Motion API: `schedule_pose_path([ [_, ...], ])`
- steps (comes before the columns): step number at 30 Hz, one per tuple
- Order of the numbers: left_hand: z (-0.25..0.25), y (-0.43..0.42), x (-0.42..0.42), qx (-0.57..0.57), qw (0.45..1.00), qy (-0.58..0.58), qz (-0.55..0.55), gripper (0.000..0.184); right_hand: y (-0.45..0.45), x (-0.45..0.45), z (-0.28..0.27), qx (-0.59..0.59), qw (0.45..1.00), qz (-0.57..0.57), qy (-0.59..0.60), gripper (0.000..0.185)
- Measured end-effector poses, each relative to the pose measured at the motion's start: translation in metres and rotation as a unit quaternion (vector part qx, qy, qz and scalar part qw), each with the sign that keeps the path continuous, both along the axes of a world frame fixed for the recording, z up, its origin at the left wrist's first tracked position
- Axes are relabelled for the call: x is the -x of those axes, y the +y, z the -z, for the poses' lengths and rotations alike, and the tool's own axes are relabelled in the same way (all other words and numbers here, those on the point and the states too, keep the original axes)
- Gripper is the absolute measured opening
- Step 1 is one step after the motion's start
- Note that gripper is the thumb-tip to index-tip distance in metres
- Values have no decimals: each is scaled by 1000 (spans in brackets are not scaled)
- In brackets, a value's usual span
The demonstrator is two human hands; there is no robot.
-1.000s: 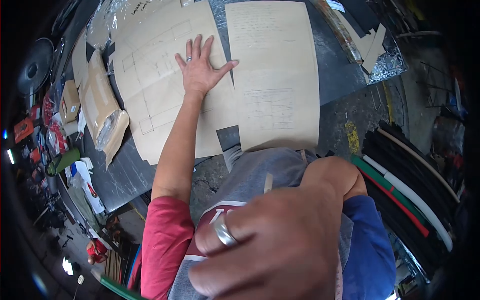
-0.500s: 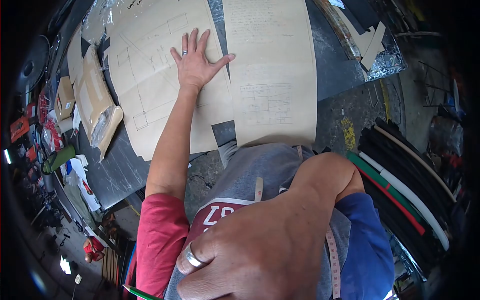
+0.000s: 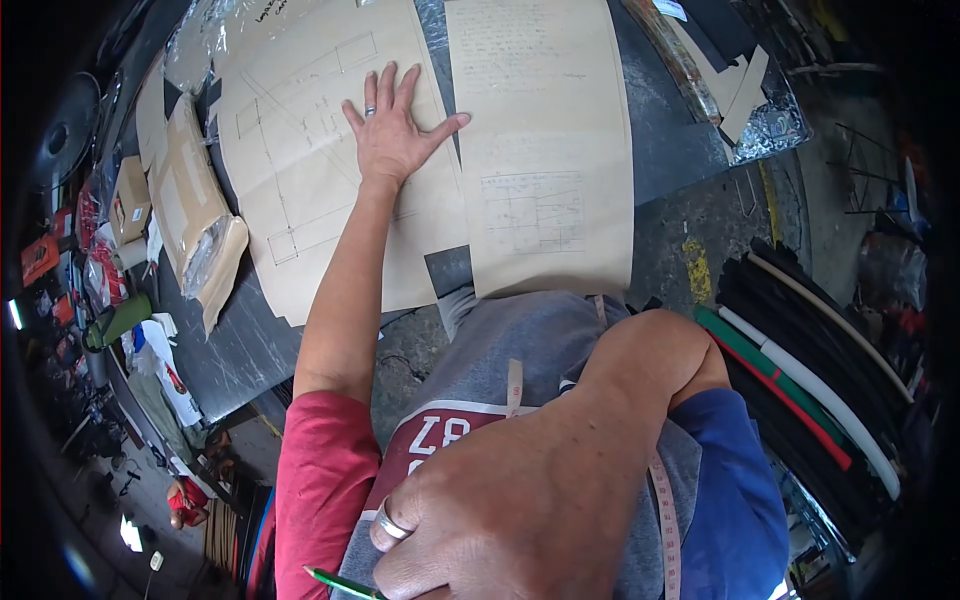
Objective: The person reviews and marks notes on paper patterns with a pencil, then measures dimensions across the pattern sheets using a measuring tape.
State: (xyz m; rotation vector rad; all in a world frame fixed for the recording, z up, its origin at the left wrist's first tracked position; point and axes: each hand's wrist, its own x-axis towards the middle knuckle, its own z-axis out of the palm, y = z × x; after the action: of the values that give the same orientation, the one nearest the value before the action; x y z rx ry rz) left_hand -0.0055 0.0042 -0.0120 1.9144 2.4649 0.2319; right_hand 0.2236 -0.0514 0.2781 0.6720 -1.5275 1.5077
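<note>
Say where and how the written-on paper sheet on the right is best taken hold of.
Probably by its lower right edge, pinched from above and below, coming from the right: there the paper sheet reaches past the edge of the table, which should leave its underside free. Its near end is up against the shirt, and the left hand reaches its left edge.

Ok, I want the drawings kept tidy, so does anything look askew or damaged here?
The right-hand brown sheet overhangs the near edge of the table, its lower end at the grey shirt, so it could crease. The cardboard packet on the left gapes at its near end, clear plastic showing, as if half unpacked. Nothing looks spilled.
</note>
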Motion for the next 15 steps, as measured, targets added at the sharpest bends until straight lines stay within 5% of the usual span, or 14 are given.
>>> schedule_pose_path([
  [2, 0, 0, 0, 2, 1000, -3, 2, 114, 6, 3, -3, -8, 1000, -5, -1, 15],
  [5, -1, 0, 1, -4, 1000, -4, 1, 114, 25, 1, -6, 8, 962, -256, -93, 16],
  [10, 0, 1, 0, 6, 1000, -11, -2, 117, 19, -1, -5, 12, 967, -239, -88, 17],
  [15, -1, 0, 1, 4, 1000, -15, -3, 117, -2, -6, 4, 35, 993, -94, -68, 20],
])
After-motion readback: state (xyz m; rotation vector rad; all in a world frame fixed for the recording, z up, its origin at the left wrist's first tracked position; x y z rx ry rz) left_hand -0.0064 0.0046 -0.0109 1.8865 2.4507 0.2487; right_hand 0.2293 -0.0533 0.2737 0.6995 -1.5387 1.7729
